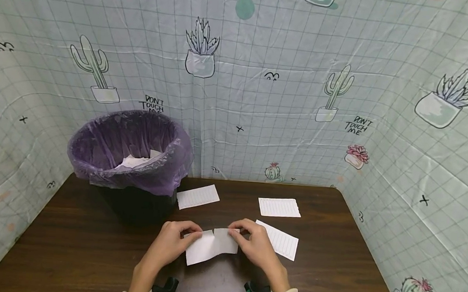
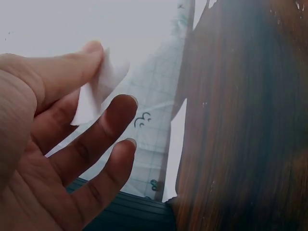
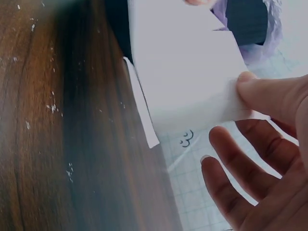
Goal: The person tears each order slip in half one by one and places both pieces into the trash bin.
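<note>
A white slip of paper point(image 1: 205, 249) is held over the table between both hands, with a short tear in its far edge near the middle. My left hand point(image 1: 172, 241) pinches the left end between thumb and index finger. The opposite end is pinched by my right hand point(image 1: 257, 245). In the left wrist view, a folded-looking bit of the paper point(image 2: 98, 91) shows past the thumb, the other fingers loosely bent. From the right wrist, the blank face of the paper point(image 3: 187, 72) is visible, with the notch near the top.
A black bin point(image 1: 138, 205) lined with a purple bag point(image 1: 179, 160) stands at the left, white paper point(image 1: 134, 161) inside. Lined cards lie on the brown table point(image 1: 322, 281): one beside the bin point(image 1: 199, 197), one at the back right point(image 1: 279, 208), one by the right hand point(image 1: 284, 242). Patterned cloth surrounds the table.
</note>
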Motion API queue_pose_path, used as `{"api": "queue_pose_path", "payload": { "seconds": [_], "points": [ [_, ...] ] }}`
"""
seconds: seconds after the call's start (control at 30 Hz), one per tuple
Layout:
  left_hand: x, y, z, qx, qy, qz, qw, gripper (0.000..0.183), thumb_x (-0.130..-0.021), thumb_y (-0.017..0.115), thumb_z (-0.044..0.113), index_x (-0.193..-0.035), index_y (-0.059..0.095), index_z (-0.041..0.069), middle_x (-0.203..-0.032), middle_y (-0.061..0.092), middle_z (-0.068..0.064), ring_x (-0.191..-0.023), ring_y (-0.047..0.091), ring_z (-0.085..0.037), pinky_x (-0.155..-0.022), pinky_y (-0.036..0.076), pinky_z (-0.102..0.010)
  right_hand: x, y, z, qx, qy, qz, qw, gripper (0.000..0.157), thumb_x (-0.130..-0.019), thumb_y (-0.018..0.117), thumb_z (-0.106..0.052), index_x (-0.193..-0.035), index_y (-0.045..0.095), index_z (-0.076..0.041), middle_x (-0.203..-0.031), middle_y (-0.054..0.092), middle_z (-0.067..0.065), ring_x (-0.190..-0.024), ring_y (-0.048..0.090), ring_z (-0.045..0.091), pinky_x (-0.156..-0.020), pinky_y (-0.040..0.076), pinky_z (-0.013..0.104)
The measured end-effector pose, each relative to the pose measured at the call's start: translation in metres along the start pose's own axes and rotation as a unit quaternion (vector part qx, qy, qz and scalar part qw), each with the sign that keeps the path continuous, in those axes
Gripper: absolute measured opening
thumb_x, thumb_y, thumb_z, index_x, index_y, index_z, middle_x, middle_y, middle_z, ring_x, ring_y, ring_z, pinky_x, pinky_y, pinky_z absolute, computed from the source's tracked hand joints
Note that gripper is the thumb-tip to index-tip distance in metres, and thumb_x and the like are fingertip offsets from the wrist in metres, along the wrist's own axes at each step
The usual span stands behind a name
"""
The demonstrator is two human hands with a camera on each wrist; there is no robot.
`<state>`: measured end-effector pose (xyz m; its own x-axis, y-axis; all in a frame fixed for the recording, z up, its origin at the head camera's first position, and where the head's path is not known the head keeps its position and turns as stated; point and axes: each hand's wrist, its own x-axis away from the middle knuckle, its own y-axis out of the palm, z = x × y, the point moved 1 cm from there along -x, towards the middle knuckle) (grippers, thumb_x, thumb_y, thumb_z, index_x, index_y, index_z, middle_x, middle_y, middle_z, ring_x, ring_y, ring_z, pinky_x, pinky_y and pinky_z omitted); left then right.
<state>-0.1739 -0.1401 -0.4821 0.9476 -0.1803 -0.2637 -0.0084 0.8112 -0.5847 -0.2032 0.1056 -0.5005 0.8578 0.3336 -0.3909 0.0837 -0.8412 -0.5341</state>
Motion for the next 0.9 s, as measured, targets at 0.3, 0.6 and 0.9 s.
{"api": "queue_pose_path", "payload": {
  "seconds": [0.3, 0.6, 0.9],
  "points": [
    [0.000, -0.001, -0.002, 0.004, 0.002, 0.007, 1.0000, 0.006, -0.091, 0.077, 0.008, -0.089, 0.077, 0.013, -0.075, 0.071, 0.008, -0.064, 0.053, 0.000, -0.060, 0.047, -0.020, 0.002, -0.004, 0.005, 0.009, 0.010, 0.000, 1.000, 0.006, -0.090, 0.078, -0.008, -0.095, 0.077, -0.011, -0.090, 0.074, -0.003, -0.078, 0.065, 0.003, -0.070, 0.057, 0.025],
    [0.001, -0.006, -0.006, 0.010, 0.018, 0.028, 0.9994, 0.005, -0.093, 0.075, 0.010, -0.088, 0.076, 0.011, -0.075, 0.071, 0.007, -0.065, 0.055, 0.002, -0.061, 0.049, -0.021, 0.000, -0.008, 0.006, 0.020, 0.009, 0.010, 1.000, 0.008, -0.093, 0.077, -0.016, -0.095, 0.077, -0.009, -0.088, 0.074, -0.004, -0.077, 0.064, 0.005, -0.070, 0.055, 0.025],
    [0.002, -0.011, -0.010, 0.013, 0.009, 0.046, 0.9988, 0.005, -0.093, 0.075, 0.008, -0.088, 0.074, 0.010, -0.076, 0.071, 0.007, -0.067, 0.057, 0.001, -0.063, 0.050, -0.021, 0.001, -0.014, 0.007, 0.010, 0.022, 0.024, 0.999, 0.005, -0.091, 0.078, -0.010, -0.096, 0.076, -0.010, -0.087, 0.074, -0.004, -0.078, 0.067, 0.008, -0.074, 0.058, 0.028]
  ]
}}
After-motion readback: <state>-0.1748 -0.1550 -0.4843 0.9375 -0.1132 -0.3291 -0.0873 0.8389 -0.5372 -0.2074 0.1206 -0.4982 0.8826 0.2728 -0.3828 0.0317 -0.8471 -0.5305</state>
